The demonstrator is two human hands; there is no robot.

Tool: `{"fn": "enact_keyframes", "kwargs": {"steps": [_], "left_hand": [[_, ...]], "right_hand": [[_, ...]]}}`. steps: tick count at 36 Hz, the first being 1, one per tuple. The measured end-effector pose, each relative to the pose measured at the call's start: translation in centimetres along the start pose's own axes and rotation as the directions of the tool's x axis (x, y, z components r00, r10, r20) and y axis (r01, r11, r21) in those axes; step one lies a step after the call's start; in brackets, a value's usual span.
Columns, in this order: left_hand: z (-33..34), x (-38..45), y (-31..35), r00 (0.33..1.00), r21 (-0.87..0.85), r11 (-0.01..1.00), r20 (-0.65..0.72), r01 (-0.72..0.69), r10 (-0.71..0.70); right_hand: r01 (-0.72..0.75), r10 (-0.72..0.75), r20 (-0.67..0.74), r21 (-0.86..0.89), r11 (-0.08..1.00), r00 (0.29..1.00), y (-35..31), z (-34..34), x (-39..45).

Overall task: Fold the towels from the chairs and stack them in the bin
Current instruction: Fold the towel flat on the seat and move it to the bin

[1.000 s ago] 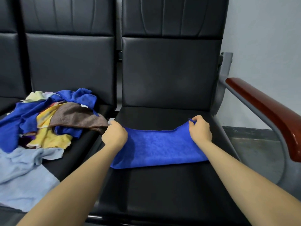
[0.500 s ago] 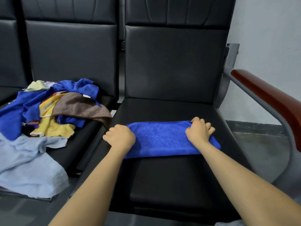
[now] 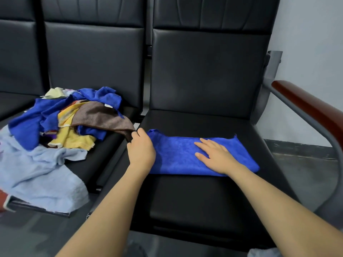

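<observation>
In the head view, a blue towel (image 3: 187, 154), folded into a long band, lies flat across the black seat (image 3: 194, 197) of the rightmost chair, its long side running left to right. The right hand (image 3: 216, 154) rests flat on the right half of the towel, palm down, fingers straight and spread, gripping nothing. The left hand (image 3: 142, 149) sits at the towel's left end, fingers bent over the edge; whether they pinch the cloth cannot be told, since the fingertips are hidden behind the hand.

On the next seat to the left sits a loose pile of unfolded towels (image 3: 74, 121): blue, yellow and brown ones heaped together, with a pale blue towel (image 3: 40, 175) draped over the seat's front edge. The brown towel's corner reaches just beside the left hand.

A wooden armrest (image 3: 311, 110) on a grey metal frame runs along the right side of the chair, against a pale wall (image 3: 311, 52).
</observation>
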State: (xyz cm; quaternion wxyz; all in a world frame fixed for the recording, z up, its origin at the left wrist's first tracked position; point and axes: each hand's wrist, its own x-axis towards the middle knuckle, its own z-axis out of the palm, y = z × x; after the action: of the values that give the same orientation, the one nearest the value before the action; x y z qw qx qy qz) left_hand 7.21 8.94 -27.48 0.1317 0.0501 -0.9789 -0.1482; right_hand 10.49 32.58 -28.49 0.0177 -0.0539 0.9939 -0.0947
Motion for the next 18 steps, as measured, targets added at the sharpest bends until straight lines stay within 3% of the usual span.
{"fn": "enact_keyframes", "kwargs": {"steps": [4,8,15,18], "left_hand": [[-0.2,-1.0,-0.6,0.99,0.145,0.984,0.084,0.105,-0.117],[0.0,-1.3,-0.9,0.989,0.198,0.976,0.095,0.09,-0.111],[-0.4,-1.4,-0.7,0.998,0.165,0.986,0.05,-0.032,0.024],[-1.5,-1.1,-0.7,0.998,0.012,0.998,-0.009,-0.055,0.056]], "right_hand": [[-0.021,0.024,0.048,-0.055,0.998,0.999,-0.5,-0.1,-0.5],[-0.032,0.036,0.06,-0.072,0.997,0.998,-1.4,-0.4,-1.1],[-0.044,0.048,0.046,-0.078,0.996,0.998,-2.1,-0.1,-1.2],[-0.057,0.062,0.058,-0.075,0.996,0.996,-2.8,0.1,-1.1]]}}
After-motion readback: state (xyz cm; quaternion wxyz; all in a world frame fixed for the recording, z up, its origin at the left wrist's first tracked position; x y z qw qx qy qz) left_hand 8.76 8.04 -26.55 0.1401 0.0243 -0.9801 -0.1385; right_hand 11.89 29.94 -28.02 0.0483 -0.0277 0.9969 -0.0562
